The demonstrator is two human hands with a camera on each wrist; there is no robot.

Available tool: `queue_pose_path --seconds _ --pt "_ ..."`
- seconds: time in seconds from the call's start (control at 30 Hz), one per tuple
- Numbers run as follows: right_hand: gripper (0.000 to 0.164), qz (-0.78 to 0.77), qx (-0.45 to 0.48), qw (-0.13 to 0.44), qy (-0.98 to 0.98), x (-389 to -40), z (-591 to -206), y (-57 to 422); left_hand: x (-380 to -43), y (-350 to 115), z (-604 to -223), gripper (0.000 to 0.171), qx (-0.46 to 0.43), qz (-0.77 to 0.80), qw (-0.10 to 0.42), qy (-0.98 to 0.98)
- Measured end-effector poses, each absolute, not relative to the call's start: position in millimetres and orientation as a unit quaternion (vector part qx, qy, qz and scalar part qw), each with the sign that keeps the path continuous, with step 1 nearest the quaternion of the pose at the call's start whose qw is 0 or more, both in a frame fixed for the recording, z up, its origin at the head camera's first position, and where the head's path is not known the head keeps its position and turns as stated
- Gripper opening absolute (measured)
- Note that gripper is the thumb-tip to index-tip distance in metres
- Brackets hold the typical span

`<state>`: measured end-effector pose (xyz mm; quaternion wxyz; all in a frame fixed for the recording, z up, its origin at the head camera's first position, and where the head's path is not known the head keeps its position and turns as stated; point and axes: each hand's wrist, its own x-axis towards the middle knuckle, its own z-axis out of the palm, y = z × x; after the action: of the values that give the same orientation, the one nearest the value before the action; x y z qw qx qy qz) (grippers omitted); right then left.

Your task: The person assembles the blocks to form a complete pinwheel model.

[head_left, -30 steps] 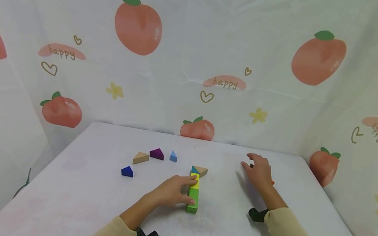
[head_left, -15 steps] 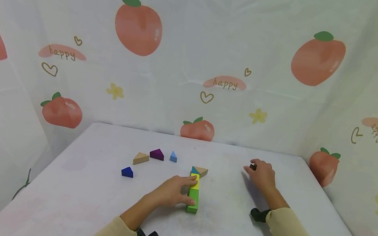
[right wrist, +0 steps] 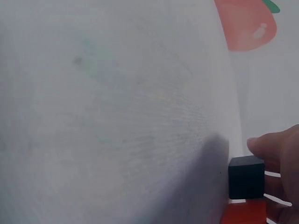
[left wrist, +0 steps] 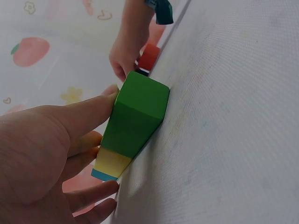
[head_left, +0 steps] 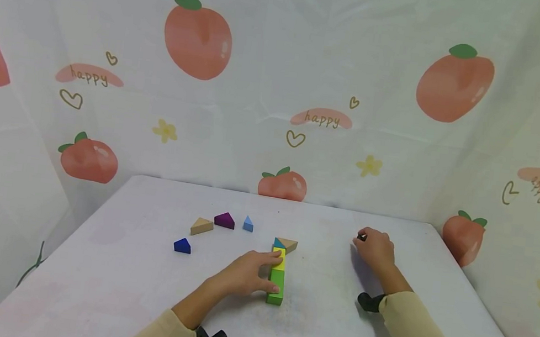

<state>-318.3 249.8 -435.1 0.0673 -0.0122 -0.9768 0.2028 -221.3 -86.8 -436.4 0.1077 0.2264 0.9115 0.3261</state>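
My left hand (head_left: pixel 240 272) lies along a row of toy blocks, its thumb on the green block (head_left: pixel 275 297) and a fingertip on the yellow block (head_left: pixel 279 264). At the far end of the row are a teal triangular block (head_left: pixel 278 243) and a plain wooden triangular block (head_left: pixel 289 245). Over at the right, my right hand (head_left: pixel 376 252) pinches a dark block (right wrist: pixel 246 179) between thumb and fingers. Right beside that is an orange-red block (right wrist: pixel 245 213), hidden behind the hand in the head view.
Left of the row lie a blue block (head_left: pixel 183 246), a wooden triangle block (head_left: pixel 201 226), a purple block (head_left: pixel 225 220) and a light blue triangle block (head_left: pixel 248 224). A peach-print cloth (head_left: pixel 232 147) hangs behind the white table (head_left: pixel 135 298).
My right hand has moved slightly right, and its fingers have closed in around the dark block. My left hand has stayed on the green and yellow blocks.
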Motion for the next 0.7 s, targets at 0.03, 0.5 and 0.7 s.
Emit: queue_pose_path --seconds 0.03,0.5,0.7 --pt "0.028 0.200 -0.008 0.070 -0.977 -318 -434 250 -221 -87 -436 0.069 0.226 0.327 0.108 0.911" --pt "0.017 0.185 0.036 0.080 -0.979 -325 -429 244 -220 -86 -435 0.068 0.219 0.332 0.113 0.910" --pt "0.019 0.191 0.056 0.086 -0.976 -330 -424 235 -221 -87 -434 0.069 0.224 0.331 0.112 0.910"
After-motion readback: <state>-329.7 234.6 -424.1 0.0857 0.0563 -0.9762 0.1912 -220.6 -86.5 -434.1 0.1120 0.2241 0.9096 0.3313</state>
